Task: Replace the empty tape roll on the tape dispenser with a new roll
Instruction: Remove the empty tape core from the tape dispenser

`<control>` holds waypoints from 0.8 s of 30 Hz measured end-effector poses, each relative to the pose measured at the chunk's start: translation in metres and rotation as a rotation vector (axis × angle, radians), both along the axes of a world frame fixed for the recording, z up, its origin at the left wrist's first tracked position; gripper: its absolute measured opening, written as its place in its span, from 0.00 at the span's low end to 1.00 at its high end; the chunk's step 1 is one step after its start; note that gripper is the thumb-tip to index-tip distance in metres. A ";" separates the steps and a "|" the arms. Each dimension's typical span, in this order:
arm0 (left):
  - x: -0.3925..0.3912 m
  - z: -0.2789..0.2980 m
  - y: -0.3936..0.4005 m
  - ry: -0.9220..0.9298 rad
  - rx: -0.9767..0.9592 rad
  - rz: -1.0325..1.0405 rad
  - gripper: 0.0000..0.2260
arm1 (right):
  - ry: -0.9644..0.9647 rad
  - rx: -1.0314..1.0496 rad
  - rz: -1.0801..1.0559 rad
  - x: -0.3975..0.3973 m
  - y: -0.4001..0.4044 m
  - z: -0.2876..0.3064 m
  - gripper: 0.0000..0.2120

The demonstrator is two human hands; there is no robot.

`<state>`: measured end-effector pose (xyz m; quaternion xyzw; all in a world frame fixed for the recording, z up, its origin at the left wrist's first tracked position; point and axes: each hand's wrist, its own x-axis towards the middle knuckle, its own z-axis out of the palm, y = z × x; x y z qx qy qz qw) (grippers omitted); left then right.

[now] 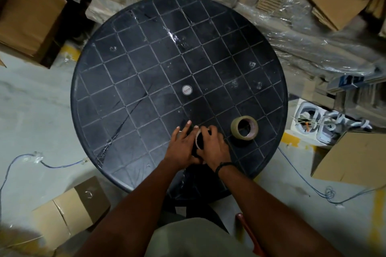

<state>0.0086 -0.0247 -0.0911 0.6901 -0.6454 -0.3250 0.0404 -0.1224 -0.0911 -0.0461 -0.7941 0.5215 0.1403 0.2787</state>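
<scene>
On the round black table point(146, 81), near its front edge, both my hands meet around the tape dispenser point(198, 142). It is dark and mostly hidden, with a pale ring, the empty roll core, showing between my fingers. My left hand point(182, 146) rests against its left side, fingers stretched forward. My right hand point(213, 146) curls over the top and right of the core. The new roll of brown tape point(244, 127) lies flat on the table just right of my right hand, untouched.
A small white cap point(187, 90) marks the table's centre. Cardboard boxes point(31, 16) and plastic-wrapped stacks point(292, 37) crowd the far side and right. A box point(69, 210) sits on the floor at left, another point(351, 158) at right. Blue wires point(302, 179) trail on the floor.
</scene>
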 end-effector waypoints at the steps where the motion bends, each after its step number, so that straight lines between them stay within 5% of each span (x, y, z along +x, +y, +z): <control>1: -0.001 -0.001 -0.001 0.001 0.007 0.010 0.53 | -0.014 -0.008 0.011 -0.001 0.000 0.000 0.36; 10: -0.002 0.006 -0.004 0.012 0.049 -0.006 0.48 | -0.146 -0.239 0.177 -0.011 0.000 0.034 0.35; 16: -0.004 0.020 -0.005 0.019 0.080 0.038 0.59 | -0.170 -0.190 -0.037 -0.002 -0.028 0.051 0.35; 24: 0.001 0.043 -0.052 -0.058 -0.107 0.096 0.50 | -0.230 -0.113 -0.307 0.024 -0.076 0.020 0.37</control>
